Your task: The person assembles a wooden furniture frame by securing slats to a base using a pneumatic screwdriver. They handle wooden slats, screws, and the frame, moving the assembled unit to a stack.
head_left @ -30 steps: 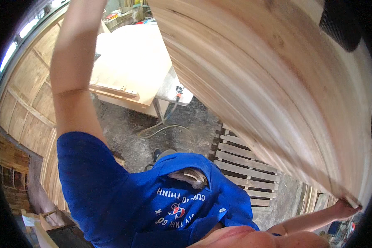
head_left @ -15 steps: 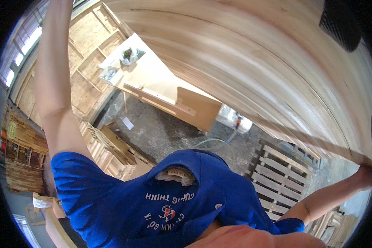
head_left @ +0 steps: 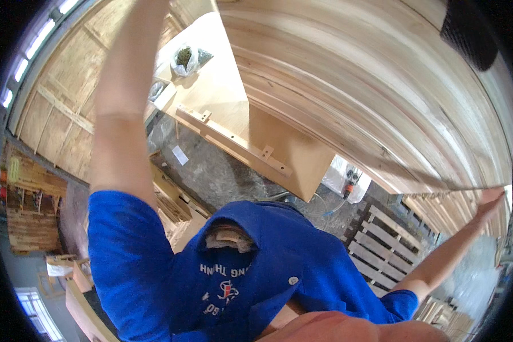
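A large pale wooden panel (head_left: 347, 80), made of many long strips, fills the upper right, close in front of me. My right hand (head_left: 493, 196) is at its lower right corner, closed on the edge; its fingertips are hidden. My left arm stretches up past the top of the picture near the panel's far left side, so the left hand itself is out of sight. Below the panel stands a light board-topped table (head_left: 211, 100). A narrow wooden strip with small blocks (head_left: 233, 138) lies along its near edge.
On the table sit a plastic bag of small dark pieces (head_left: 184, 60) and a white box (head_left: 164, 94). An orange-and-black power tool (head_left: 350, 182) with a hose rests beyond it. A slatted pallet (head_left: 385, 245) lies on the floor at right. Large framed plywood (head_left: 62, 97) leans at left.
My right hand has risen along with the panel's lower right corner. My left arm has swung inward to the right. The table and floor have shifted in the view.
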The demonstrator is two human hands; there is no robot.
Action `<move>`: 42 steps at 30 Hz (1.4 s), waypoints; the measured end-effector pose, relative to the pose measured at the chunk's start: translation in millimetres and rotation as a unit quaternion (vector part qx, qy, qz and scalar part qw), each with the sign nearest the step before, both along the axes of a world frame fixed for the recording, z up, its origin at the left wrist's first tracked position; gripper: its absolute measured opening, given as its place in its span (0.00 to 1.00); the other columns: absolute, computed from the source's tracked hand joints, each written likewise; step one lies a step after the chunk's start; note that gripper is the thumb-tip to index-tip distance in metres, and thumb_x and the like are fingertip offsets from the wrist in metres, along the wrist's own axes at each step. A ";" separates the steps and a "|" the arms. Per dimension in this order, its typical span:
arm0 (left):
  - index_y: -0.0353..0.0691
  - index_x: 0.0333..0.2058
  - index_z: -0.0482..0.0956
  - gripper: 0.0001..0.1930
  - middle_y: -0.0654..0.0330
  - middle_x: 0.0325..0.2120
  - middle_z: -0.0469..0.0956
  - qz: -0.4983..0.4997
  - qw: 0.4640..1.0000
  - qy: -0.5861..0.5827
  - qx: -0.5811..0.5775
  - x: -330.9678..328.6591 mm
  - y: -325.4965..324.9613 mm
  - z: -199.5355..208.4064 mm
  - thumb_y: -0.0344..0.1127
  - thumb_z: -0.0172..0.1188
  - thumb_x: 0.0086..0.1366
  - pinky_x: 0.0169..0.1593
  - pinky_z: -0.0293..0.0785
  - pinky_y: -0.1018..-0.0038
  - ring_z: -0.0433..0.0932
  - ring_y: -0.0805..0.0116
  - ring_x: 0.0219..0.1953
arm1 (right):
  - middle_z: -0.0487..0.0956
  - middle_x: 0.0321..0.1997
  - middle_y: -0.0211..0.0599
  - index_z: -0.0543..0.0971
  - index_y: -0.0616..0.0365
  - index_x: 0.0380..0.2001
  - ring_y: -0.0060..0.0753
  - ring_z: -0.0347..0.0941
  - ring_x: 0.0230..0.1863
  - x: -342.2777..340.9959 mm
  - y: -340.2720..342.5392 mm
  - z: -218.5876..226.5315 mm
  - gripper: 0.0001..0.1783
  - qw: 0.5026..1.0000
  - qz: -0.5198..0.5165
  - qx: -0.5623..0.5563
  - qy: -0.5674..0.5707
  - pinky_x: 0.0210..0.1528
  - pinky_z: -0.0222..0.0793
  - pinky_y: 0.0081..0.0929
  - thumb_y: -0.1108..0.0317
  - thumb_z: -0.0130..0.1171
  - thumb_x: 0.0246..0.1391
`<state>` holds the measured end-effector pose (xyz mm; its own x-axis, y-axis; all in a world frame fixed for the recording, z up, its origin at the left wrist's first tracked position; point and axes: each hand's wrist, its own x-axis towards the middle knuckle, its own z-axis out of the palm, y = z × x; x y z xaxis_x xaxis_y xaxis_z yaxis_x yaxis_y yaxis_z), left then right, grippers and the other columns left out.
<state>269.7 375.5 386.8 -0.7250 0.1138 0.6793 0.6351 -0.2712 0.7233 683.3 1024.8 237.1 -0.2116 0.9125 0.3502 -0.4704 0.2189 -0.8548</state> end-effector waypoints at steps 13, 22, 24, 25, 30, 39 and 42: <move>0.36 0.39 0.70 0.25 0.61 0.33 0.74 0.060 0.979 -0.195 0.028 -127.6 82.3 -294.9 0.53 0.60 0.55 0.42 0.66 0.77 0.69 0.75 0.37 | 0.60 0.18 0.22 0.65 0.48 0.23 0.16 0.55 0.15 -156.5 -56.0 -192.5 0.19 0.989 -0.045 -0.081 -0.115 0.16 0.50 0.18 0.45 0.45 0.55; 0.38 0.29 0.71 0.24 0.66 0.26 0.70 0.144 0.966 -0.213 0.011 -243.0 11.3 -316.4 0.57 0.59 0.55 0.35 0.63 0.81 0.65 0.79 0.30 | 0.64 0.18 0.22 0.70 0.52 0.25 0.18 0.61 0.18 -236.6 -89.8 -211.6 0.19 0.974 0.034 -0.096 -0.200 0.20 0.55 0.20 0.47 0.51 0.53; 0.38 0.27 0.71 0.24 0.67 0.24 0.70 0.176 0.958 -0.226 -0.005 -266.5 -16.3 -320.3 0.57 0.60 0.54 0.34 0.63 0.80 0.64 0.79 0.28 | 0.63 0.16 0.20 0.70 0.51 0.25 0.15 0.57 0.15 -281.9 -129.8 -211.5 0.19 0.980 0.022 -0.091 -0.176 0.16 0.51 0.19 0.46 0.53 0.52; 0.38 0.26 0.71 0.24 0.67 0.23 0.69 0.181 0.956 -0.232 -0.006 -281.3 -26.3 -320.9 0.57 0.60 0.54 0.33 0.63 0.80 0.64 0.79 0.27 | 0.63 0.17 0.20 0.70 0.51 0.24 0.15 0.58 0.16 -299.0 -143.5 -212.2 0.20 0.979 0.013 -0.097 -0.176 0.17 0.52 0.19 0.46 0.53 0.51; 0.42 0.17 0.67 0.24 0.70 0.17 0.64 0.224 0.936 -0.267 -0.048 -347.4 -64.1 -335.0 0.57 0.63 0.51 0.27 0.59 0.79 0.59 0.79 0.22 | 0.69 0.25 0.23 0.75 0.56 0.31 0.17 0.64 0.28 -359.5 -198.9 -224.6 0.21 0.969 0.031 -0.120 -0.212 0.28 0.58 0.18 0.46 0.54 0.52; 0.37 0.13 0.69 0.28 0.63 0.14 0.67 0.294 0.873 -0.327 -0.210 -452.5 -122.7 -393.2 0.59 0.59 0.51 0.27 0.62 0.72 0.63 0.73 0.20 | 0.69 0.53 0.37 0.71 0.62 0.50 0.30 0.62 0.54 -440.9 -268.7 -278.3 0.27 0.940 0.069 -0.174 -0.286 0.55 0.56 0.28 0.53 0.51 0.54; 0.32 0.20 0.75 0.30 0.57 0.19 0.74 0.311 0.847 -0.349 -0.254 -474.1 -127.8 -416.6 0.61 0.57 0.50 0.33 0.67 0.70 0.71 0.67 0.24 | 0.65 0.58 0.43 0.68 0.64 0.53 0.34 0.57 0.61 -462.1 -286.8 -293.4 0.31 0.922 0.071 -0.201 -0.322 0.60 0.51 0.35 0.50 0.52 0.52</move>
